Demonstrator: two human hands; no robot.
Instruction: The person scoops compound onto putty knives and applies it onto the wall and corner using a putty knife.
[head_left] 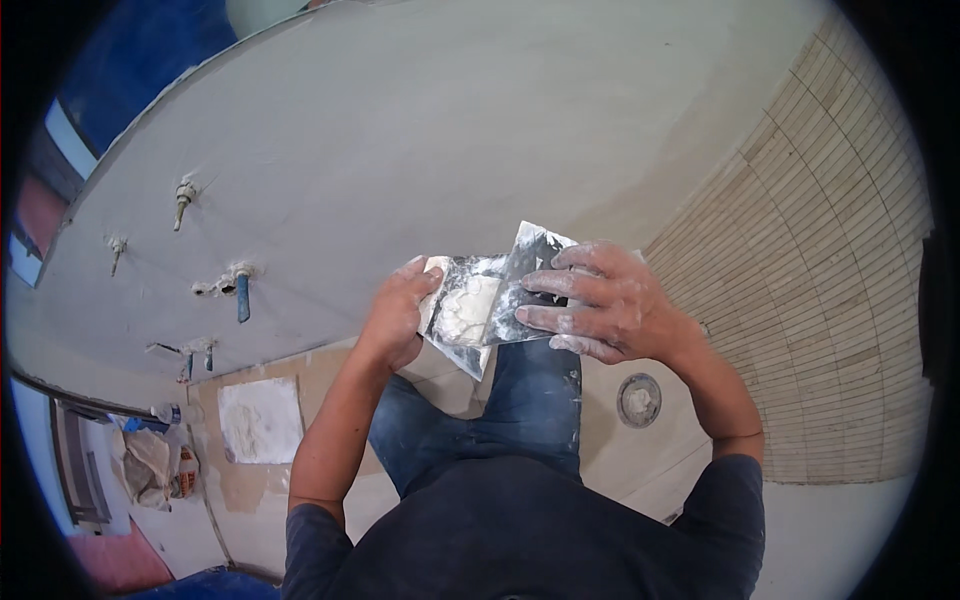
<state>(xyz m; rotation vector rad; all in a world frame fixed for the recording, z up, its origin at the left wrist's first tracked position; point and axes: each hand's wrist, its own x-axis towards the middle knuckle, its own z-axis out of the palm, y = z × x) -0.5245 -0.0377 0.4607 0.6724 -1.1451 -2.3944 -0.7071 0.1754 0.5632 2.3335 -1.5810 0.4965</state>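
Note:
My left hand grips the left edge of a flat, thin plate, dark and smeared with white. A soft lump of white plaster-like paste lies on it. Against the plate's right part leans a second thin, dark rectangular scraper blade, tilted, with a white-coated top corner. My right hand holds this blade from the right, its white-dusted fingers laid across the face; the thumb is hidden. Both hands are in front of the wall, above my knees.
Pipe stubs stick out of the grey wall at the left, one with a blue end. A white board and a paper bag are on the floor at the left. A round drain is by my leg; a tiled wall rises right.

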